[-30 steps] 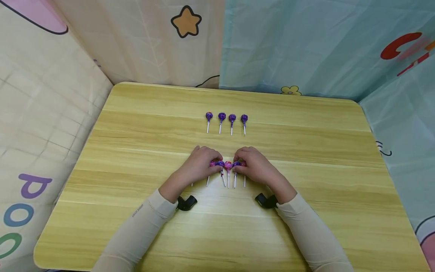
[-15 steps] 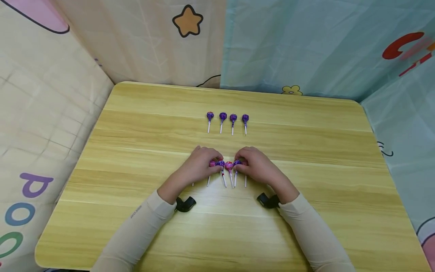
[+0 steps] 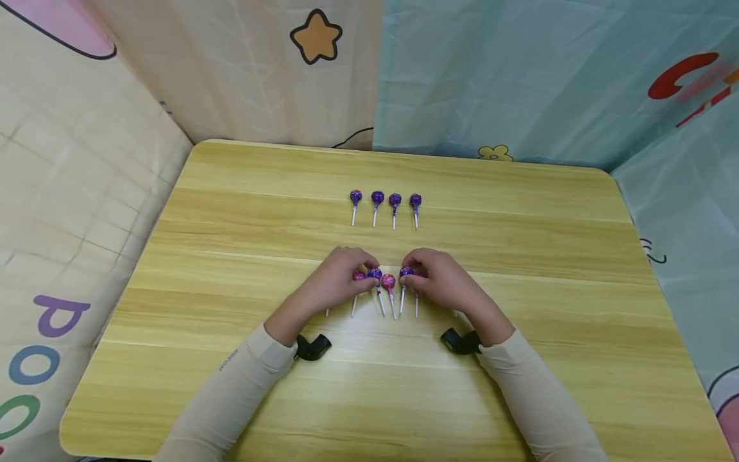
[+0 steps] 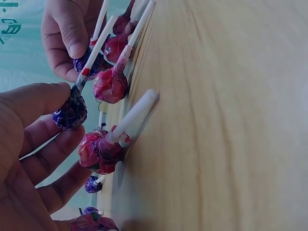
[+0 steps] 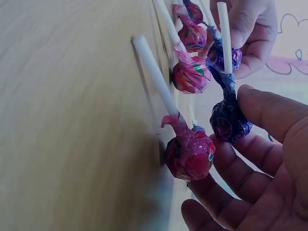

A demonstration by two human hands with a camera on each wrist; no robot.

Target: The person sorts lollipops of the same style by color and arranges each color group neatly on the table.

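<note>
My left hand pinches a purple-wrapped lollipop by its round head between thumb and fingers, stick pointing toward me. Opposite it, my right hand pinches another purple lollipop in the same way. On the table between the hands lies a pink lollipop, its stick slanting a little. Another pink one sits right beside the left fingers, and one more pink lollipop lies against the right fingers. Farther left, most of another lollipop is hidden under the left hand.
Several purple lollipops lie in a spaced row farther back on the wooden table, sticks toward me. Black wrist cameras sit at both cuffs. Printed curtains stand behind the table and along its sides.
The right hand has shifted slightly right and away from me with its purple lollipop. The left one's lollipop has moved slightly away too. The middle pink lollipop's stick end has swung right.
</note>
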